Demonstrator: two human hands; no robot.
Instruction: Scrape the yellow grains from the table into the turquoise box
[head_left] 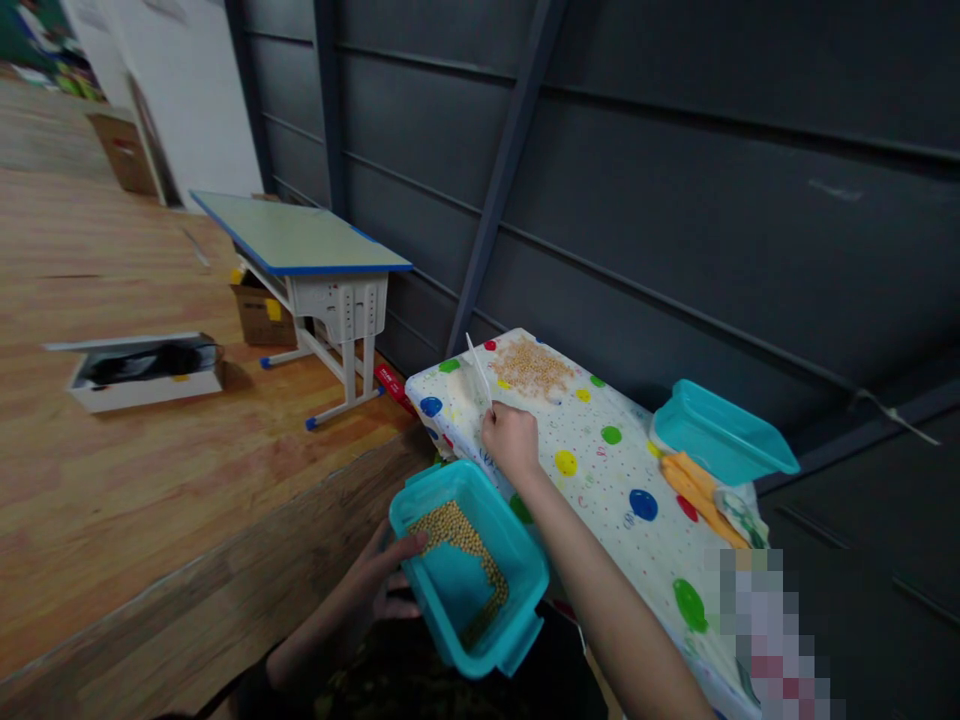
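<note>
My left hand (375, 585) grips the near-left rim of a teal plastic container (517, 575), held below the table's edge. Yellow beans (457, 535) lie along the container's bottom and side. My right hand (511, 437) rests closed on the polka-dot tablecloth (600, 470), holding a thin white stick-like tool (478, 370) that points up and away. A pile of the same yellow beans (531, 366) lies spread on the cloth just beyond that hand.
A teal lid (720, 432) and orange items (694, 490) sit at the table's right end. A dark metal wall runs behind. On the wooden floor to the left stand a school desk (300, 240), cardboard boxes and an open white box (142, 372).
</note>
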